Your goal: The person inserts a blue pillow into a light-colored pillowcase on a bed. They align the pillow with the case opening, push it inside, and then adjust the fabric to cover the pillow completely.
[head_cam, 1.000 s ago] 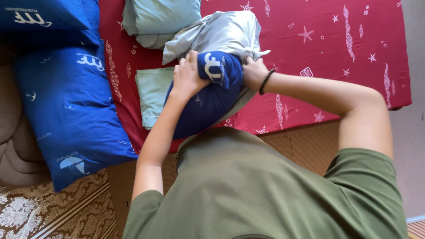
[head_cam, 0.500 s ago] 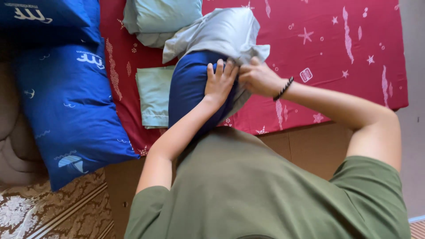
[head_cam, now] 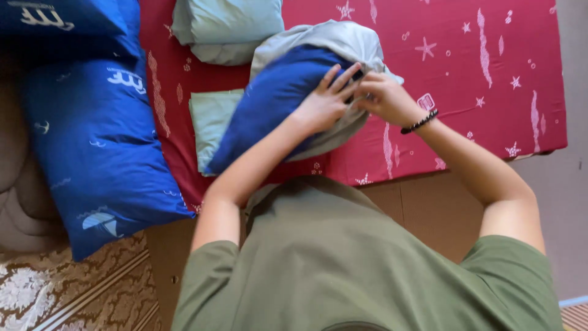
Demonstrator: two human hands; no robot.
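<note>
A dark blue pillow (head_cam: 269, 104) lies at a slant on the red patterned bedsheet (head_cam: 465, 73), its far end inside a grey pillowcase (head_cam: 331, 38). My left hand (head_cam: 324, 101) presses flat on the pillow's upper right side, fingers spread toward the pillowcase edge. My right hand (head_cam: 383, 98), with a black bead bracelet on the wrist, pinches the grey pillowcase edge right beside the left fingertips. Both arms reach over my green shirt.
A folded pale green cloth (head_cam: 211, 122) lies under the pillow's near end. A pale green pillow (head_cam: 226, 27) sits at the back. Two big blue pillows (head_cam: 98, 141) lie at the left. A patterned carpet (head_cam: 67, 294) covers the floor at lower left.
The pillow has turned so its plain blue side faces up. My left hand slid from its near end up to the right side, and both hands now meet at the pillowcase edge.
</note>
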